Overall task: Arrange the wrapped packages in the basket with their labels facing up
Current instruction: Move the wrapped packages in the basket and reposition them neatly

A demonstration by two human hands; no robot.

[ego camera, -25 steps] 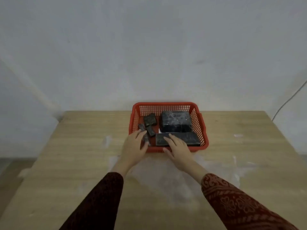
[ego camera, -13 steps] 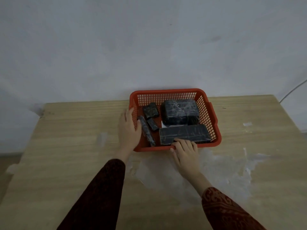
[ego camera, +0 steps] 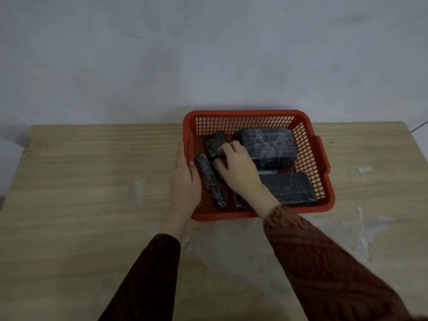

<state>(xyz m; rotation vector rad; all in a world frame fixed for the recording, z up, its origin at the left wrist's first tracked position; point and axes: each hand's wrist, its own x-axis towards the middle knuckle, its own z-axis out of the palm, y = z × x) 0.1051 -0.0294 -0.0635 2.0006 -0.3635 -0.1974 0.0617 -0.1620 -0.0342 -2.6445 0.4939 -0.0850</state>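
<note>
A red mesh basket (ego camera: 308, 140) stands on the wooden table against the wall and holds several dark plastic-wrapped packages. A big block (ego camera: 268, 144) lies at its back right and a flat long package (ego camera: 289, 187) at its front right. A thin long package (ego camera: 209, 179) lies along the left wall. My right hand (ego camera: 236, 167) is inside the basket, fingers closed on a small square package (ego camera: 214, 143) at the back left. My left hand (ego camera: 185, 181) lies flat against the basket's left outer wall, thumb over the rim. No labels can be made out.
The wooden table (ego camera: 81, 181) stretches wide to the left of the basket. A pale scuffed patch (ego camera: 231, 246) marks the surface in front of the basket. A grey wall rises right behind the basket, and a thin cable (ego camera: 419, 126) shows at the far right.
My right hand has moved from the basket's front rim into the basket and taken hold of the small square package. My left hand stays on the left wall. The view has shifted left.
</note>
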